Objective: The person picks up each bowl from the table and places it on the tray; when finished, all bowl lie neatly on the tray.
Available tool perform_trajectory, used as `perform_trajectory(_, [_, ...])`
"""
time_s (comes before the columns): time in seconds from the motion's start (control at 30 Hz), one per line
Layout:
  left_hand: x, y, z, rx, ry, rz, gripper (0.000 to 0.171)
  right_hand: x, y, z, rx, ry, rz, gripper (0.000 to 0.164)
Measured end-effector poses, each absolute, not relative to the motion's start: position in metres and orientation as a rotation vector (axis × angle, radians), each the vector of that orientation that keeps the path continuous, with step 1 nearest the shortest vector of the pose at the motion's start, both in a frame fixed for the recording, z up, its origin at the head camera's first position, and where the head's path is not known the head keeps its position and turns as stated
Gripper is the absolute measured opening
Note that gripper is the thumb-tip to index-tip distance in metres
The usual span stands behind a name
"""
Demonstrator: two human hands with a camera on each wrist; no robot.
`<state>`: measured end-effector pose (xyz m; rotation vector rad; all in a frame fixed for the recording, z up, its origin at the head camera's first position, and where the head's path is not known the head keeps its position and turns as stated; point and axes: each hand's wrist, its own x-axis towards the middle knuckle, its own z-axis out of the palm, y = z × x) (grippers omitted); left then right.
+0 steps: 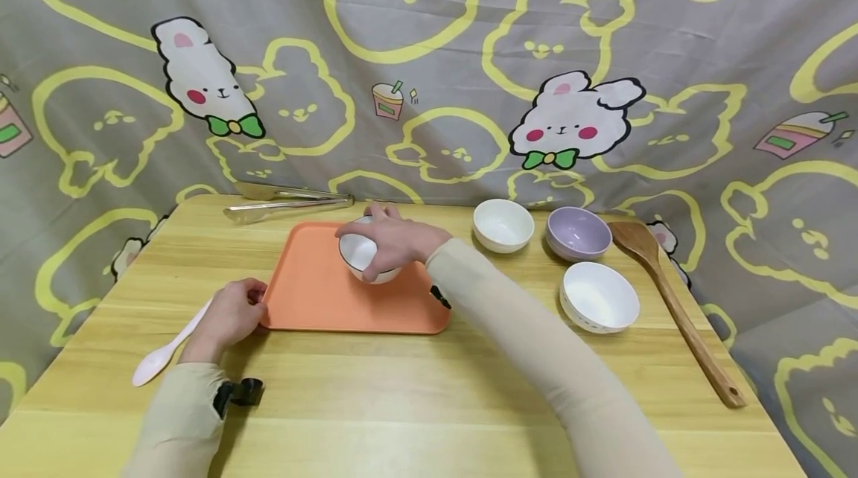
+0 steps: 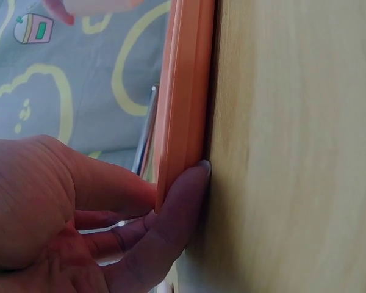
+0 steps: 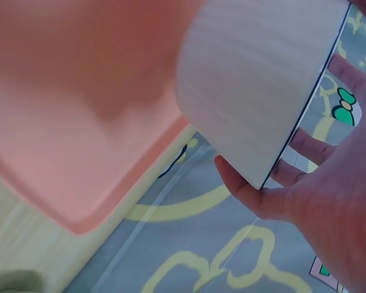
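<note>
My right hand (image 1: 397, 237) grips a white bowl (image 1: 357, 250) with a dark rim, its fingers spread across the mouth to the edge. In the right wrist view the plain outer wall of the bowl (image 3: 256, 79) shows, with fingertips curled over the rim. The bowl is over the orange tray (image 1: 315, 305); whether its base touches the tray, I cannot tell. At the tray's near left corner, my left hand (image 1: 231, 314) pinches the edge. The left wrist view shows the tray's rim (image 2: 186, 91) between thumb and fingers.
A pink spoon (image 1: 156, 363) lies left of the left hand. Metal tongs (image 1: 295, 204) lie behind the tray. To the right stand a white bowl (image 1: 503, 225), a purple bowl (image 1: 578, 234), a patterned white bowl (image 1: 599, 299) and a wooden spatula (image 1: 677, 307). A curtain (image 1: 429, 9) hangs behind.
</note>
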<state>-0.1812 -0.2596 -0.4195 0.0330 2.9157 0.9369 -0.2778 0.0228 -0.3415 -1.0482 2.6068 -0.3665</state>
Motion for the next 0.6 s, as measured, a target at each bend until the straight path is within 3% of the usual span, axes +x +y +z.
perform_trajectory(0.6, [-0.182, -0.260, -0.422, 0.023, 2.870, 1.003, 0.033, -0.295, -0.025, -0.344, -1.048, 2.568, -0.315, 0.074])
